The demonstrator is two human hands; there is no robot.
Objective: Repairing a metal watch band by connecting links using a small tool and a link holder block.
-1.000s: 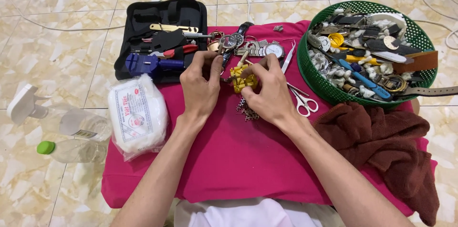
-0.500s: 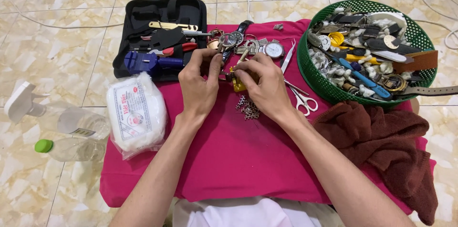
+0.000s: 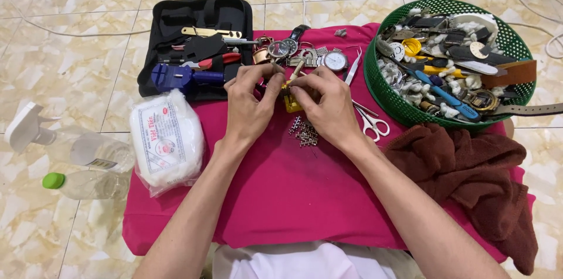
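My left hand [image 3: 249, 103] and my right hand [image 3: 328, 103] meet over a pink cloth [image 3: 293, 191], both pinching a small yellow block [image 3: 291, 103] with a thin tool or watch part between the fingertips. A short loose metal watch-band piece [image 3: 305, 132] lies on the cloth just below my right hand. Several wristwatches [image 3: 305, 55] lie in a row just beyond my fingers. A pair of small scissors [image 3: 373, 123] and white tweezers [image 3: 353, 68] lie to the right of my right hand.
An open black tool case [image 3: 199, 44] sits at the back left. A green round basket [image 3: 387, 94] of watch straps and parts stands at the right. A brown towel [image 3: 475, 179], a white cotton pack [image 3: 167, 141], and clear bottles [image 3: 88, 167] on the tiled floor.
The yellow block and both hands have shifted slightly; my fingers have drawn closer together around it. The view has tilted a little.
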